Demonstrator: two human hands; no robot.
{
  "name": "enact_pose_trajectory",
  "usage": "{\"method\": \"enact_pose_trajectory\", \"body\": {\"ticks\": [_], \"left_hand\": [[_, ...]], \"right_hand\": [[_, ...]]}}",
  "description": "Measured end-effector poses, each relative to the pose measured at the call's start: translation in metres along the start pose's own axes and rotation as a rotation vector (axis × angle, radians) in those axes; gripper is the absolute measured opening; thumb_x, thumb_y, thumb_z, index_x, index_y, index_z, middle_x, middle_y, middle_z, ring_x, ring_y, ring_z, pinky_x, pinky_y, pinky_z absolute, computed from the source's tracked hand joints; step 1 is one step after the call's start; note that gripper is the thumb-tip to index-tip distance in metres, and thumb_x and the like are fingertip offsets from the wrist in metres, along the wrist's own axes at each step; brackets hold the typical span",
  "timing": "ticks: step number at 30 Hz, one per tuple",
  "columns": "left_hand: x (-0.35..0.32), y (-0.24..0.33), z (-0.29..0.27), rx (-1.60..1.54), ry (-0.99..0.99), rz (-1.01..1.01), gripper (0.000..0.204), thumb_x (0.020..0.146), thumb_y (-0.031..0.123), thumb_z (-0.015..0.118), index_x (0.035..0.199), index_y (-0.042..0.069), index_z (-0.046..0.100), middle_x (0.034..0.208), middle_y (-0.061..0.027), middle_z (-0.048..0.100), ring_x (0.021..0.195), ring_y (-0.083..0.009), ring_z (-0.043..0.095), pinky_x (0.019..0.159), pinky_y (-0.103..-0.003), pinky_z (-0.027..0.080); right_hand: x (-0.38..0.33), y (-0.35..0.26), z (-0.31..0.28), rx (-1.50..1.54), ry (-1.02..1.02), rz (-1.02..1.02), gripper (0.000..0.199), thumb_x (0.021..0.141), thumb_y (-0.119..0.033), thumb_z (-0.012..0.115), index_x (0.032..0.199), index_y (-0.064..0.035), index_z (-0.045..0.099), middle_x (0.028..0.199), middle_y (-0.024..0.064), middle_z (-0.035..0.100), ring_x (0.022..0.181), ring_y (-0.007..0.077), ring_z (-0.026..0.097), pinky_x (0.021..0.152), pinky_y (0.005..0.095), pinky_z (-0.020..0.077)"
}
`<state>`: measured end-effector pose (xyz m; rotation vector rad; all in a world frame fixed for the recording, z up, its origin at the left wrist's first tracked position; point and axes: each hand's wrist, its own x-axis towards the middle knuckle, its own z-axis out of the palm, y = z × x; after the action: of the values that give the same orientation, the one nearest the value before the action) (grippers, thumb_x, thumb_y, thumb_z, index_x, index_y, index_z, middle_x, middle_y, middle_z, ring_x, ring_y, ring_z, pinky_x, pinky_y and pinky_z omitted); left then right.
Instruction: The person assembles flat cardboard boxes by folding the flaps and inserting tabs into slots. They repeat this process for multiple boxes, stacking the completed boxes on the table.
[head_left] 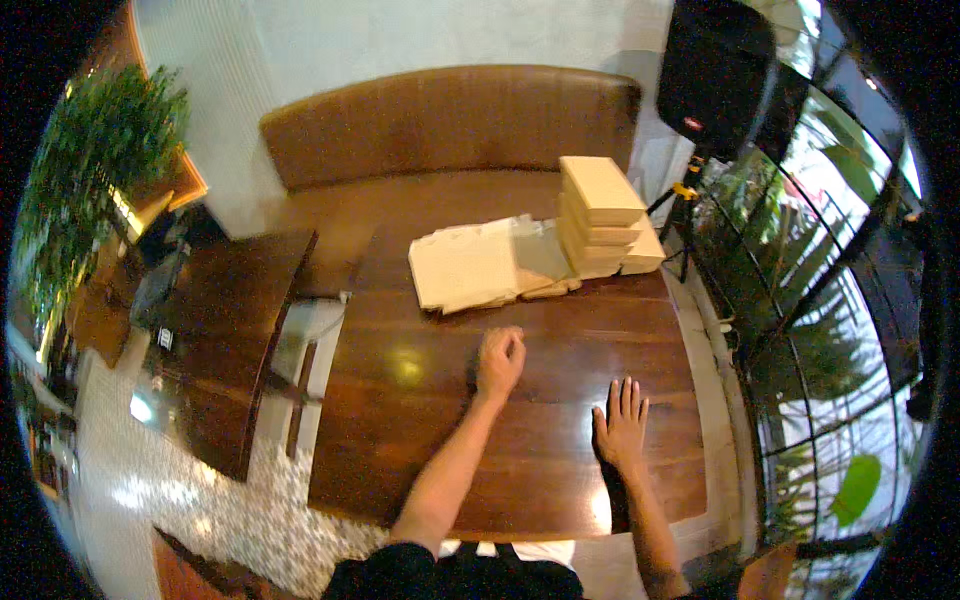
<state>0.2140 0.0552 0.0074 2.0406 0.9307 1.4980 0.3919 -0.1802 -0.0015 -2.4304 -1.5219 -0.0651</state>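
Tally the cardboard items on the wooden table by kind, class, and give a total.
Folded boxes in the stack: 4
Piles of flat unfolded box blanks: 1
Total: 5

Box stack (603,215) right of flat cardboard (480,265)
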Motion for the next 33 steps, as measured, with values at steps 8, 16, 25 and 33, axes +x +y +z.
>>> {"method": "enact_pose_trajectory", "body": {"ticks": [8,16,25,33], "left_hand": [[0.088,-0.107,-0.153,0.283,-0.203,0.005,0.026,0.092,0.013,0.074,0.115,0.002,0.074,0.117,-0.0139,0.068,0.118,-0.0357,0.059,0.103,-0.045,0.047],[0.115,-0.135,-0.160,0.199,-0.392,0.028,0.024,0.088,0.016,0.082,0.106,0.002,0.078,0.113,-0.0143,0.073,0.111,-0.0331,0.066,0.098,-0.045,0.051],[0.112,-0.146,-0.145,0.080,-0.417,-0.187,0.026,0.083,0.017,0.088,0.103,0.003,0.080,0.100,-0.0145,0.078,0.093,-0.0256,0.074,0.087,-0.038,0.056],[0.134,-0.164,-0.148,-0.039,-0.615,-0.412,0.025,0.081,0.012,0.090,0.103,0.004,0.082,0.097,-0.0075,0.081,0.086,-0.0153,0.073,0.082,-0.034,0.059]], "right_hand": [[-0.012,-0.018,-0.010,-0.059,-0.001,0.022,0.068,0.107,-0.046,0.044,0.162,-0.0069,0.037,0.171,0.0182,0.029,0.160,0.0356,0.020,0.129,0.0554,0.0094],[-0.012,-0.019,-0.012,-0.089,0.000,0.007,0.066,0.107,-0.046,0.044,0.162,-0.0091,0.037,0.170,0.0184,0.031,0.159,0.0363,0.022,0.129,0.0556,0.0110],[-0.010,-0.019,-0.010,-0.033,0.016,0.013,0.071,0.105,-0.049,0.045,0.161,-0.0061,0.039,0.169,0.0210,0.031,0.158,0.0395,0.023,0.128,0.0585,0.0109],[-0.010,-0.018,-0.011,-0.075,-0.026,0.036,0.068,0.107,-0.048,0.044,0.164,-0.0126,0.034,0.171,0.0162,0.028,0.160,0.0346,0.019,0.129,0.0547,0.0098]]}}
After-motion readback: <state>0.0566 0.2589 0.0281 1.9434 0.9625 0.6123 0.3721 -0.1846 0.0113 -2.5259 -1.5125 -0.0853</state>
